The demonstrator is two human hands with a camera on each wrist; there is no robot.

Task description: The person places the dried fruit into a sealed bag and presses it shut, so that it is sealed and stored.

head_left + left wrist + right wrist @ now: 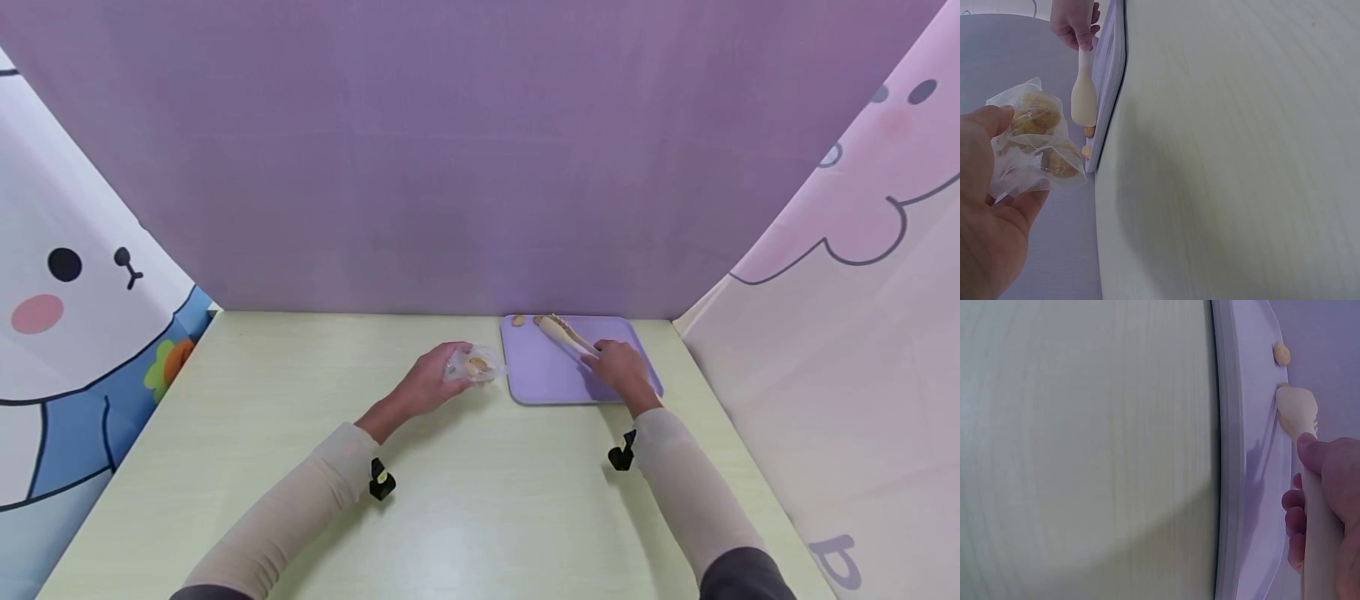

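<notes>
My left hand (435, 379) holds a clear plastic bag (486, 363) at the tray's left edge, thumb on one side and fingers on the other. Several tan, lumpy rounded pieces (1038, 115) show through the plastic. In my right hand (622, 367) are cream-coloured tongs (562, 332), gripped by the handle, with their scalloped tips pointing to the tray's far left. One tan piece (1284, 385) lies right at the tips, partly covered by them in the right wrist view. Another tan piece (518, 320) rests near the tray's far left corner.
The shallow purple tray (543, 379) lies at the back right of the pale wood-grain table (480, 500). A purple panel (465, 167) rises behind the table, and printed cartoon panels (862, 333) flank it on both sides.
</notes>
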